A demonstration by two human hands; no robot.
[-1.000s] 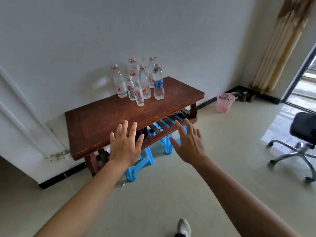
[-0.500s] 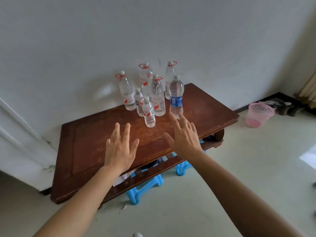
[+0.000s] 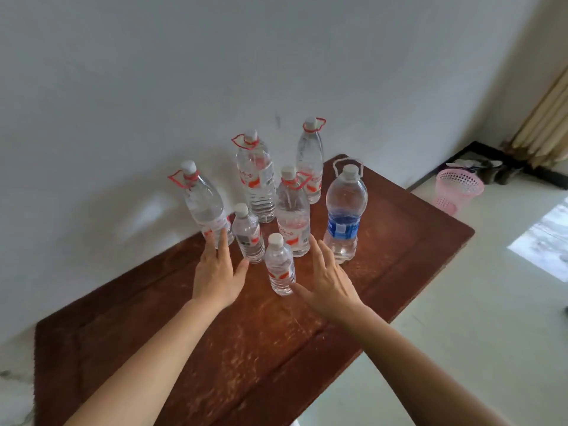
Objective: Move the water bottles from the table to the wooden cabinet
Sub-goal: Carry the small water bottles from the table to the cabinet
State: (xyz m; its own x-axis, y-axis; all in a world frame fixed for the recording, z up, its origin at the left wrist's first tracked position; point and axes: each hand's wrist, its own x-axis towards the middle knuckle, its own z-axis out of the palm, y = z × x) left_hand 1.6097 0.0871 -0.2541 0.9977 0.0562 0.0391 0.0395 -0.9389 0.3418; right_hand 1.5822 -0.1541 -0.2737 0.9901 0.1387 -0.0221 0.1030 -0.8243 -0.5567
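On the dark wooden bench (image 3: 399, 250), head view, I am seeing seven clear water bottles standing upright in a cluster near the far edge by the white wall (image 3: 153, 87). Large bottle with red neck loop (image 3: 205, 207) is sitting far left. Behind it a second large one, the tall back bottle (image 3: 255, 176), and the rear right bottle (image 3: 310, 161) closest to the wall. Middle large bottle (image 3: 292, 216) is standing in the centre. Blue-label bottle (image 3: 344, 216) with a clear carry handle is sitting at the right of the group. Two small ones in front: small left bottle (image 3: 248, 233) and small front bottle (image 3: 279, 265), the nearest to me.

I am watching the left hand (image 3: 216, 272) reaching in, fingers spread and open, holding nothing; its fingertips are overlapping the base of the far-left large bottle, contact I cannot tell. Its thumb is lying just beside the small left bottle. The right hand (image 3: 325, 278) is also wide open and empty, thumb touching or almost touching the foot of the small front bottle, fingers pointing up between the middle bottle and the blue-label one.

Off the bench, a pink basket (image 3: 458, 189) is sitting on the pale floor (image 3: 461, 333) at right, near a curtain (image 3: 547, 118).
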